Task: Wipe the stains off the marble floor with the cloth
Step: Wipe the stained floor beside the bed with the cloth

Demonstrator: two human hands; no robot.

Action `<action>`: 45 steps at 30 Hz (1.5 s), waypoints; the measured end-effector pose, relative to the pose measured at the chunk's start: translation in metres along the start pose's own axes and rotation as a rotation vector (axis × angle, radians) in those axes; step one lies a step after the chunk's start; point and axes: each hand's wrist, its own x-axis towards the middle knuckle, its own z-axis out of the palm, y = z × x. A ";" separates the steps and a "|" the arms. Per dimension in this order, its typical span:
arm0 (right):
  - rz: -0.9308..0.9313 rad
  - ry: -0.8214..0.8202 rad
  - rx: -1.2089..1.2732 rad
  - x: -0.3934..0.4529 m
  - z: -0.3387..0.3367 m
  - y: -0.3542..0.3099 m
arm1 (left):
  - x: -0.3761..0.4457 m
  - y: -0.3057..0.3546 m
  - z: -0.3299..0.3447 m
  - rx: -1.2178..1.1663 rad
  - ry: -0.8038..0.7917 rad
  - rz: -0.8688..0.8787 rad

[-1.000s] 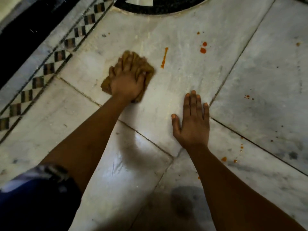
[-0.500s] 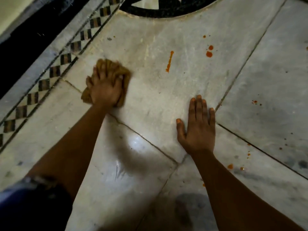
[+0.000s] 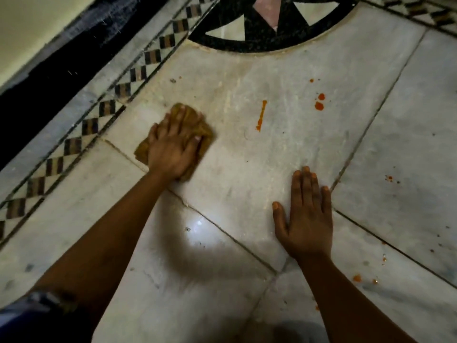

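My left hand (image 3: 173,147) presses a crumpled mustard-brown cloth (image 3: 206,133) flat on the white marble floor (image 3: 247,169), near a slab joint. An orange streak stain (image 3: 261,116) lies on the same slab, to the right of the cloth and apart from it. Two orange-red drops (image 3: 319,103) sit further right. Small orange specks (image 3: 389,178) mark the right slab, and orange spots (image 3: 357,278) lie near my right forearm. My right hand (image 3: 305,214) rests flat on the marble, fingers together, holding nothing.
A checkered inlay border (image 3: 99,115) runs diagonally at the left, with a black skirting band (image 3: 49,80) and a wall beyond. A black curved inlay with triangles (image 3: 259,26) lies at the top. Dark slab joints (image 3: 366,129) cross the floor.
My left hand slid the cloth left, then back a little to the right towards the streak. The view tilted up, showing more inlay. My right hand stayed planted.
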 end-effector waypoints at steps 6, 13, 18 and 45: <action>-0.001 0.012 0.008 -0.001 0.000 0.000 | 0.137 -0.007 -0.023 -0.087 -0.023 -0.244; 0.010 0.009 0.029 -0.001 -0.002 0.000 | 0.059 0.039 -0.008 0.055 -0.088 0.334; 0.008 -0.006 0.035 -0.001 0.002 0.002 | 0.067 -0.001 -0.009 0.043 -0.048 0.213; 0.002 0.023 0.103 -0.002 0.001 0.000 | 0.017 0.125 0.019 0.025 0.002 0.331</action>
